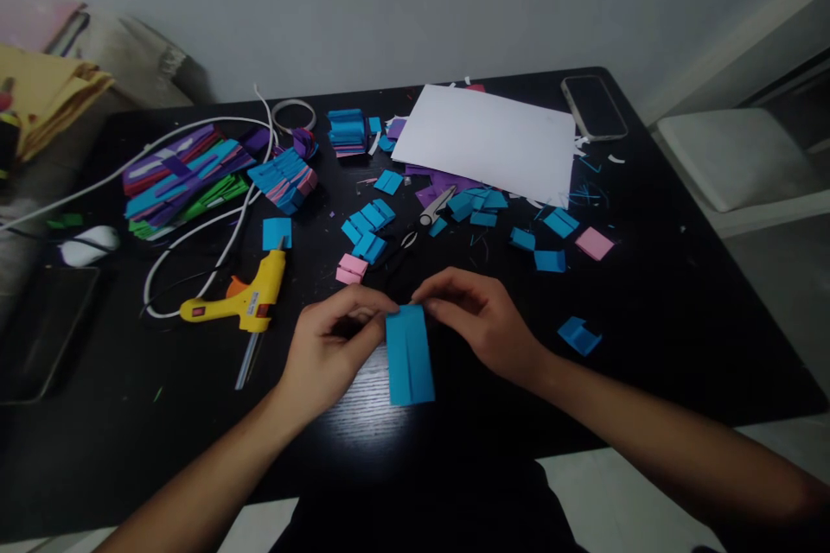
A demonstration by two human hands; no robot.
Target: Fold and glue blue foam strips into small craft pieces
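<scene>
A blue folded paper strip point(410, 356) with a crease down its length hangs between my hands above the dark table. My left hand point(341, 337) pinches its upper left corner between thumb and fingers. At the upper right corner, my right hand point(483, 320) grips the same paper with thumb and forefinger. Just beyond my hands are a pink folded paper piece point(351, 269) and several blue folded pieces point(368, 229). A pair of scissors point(437, 206) lies behind them, its other parts hard to make out. One blue folded piece point(579, 336) sits apart on the right.
A yellow glue gun point(250, 298) with a clear stick lies left, beside a looping white cable point(148, 276). Bundled coloured paper strips point(185, 177) are at the back left. A white sheet point(489, 138) covers purple paper. Phones point(593, 108) lie at the far right and left.
</scene>
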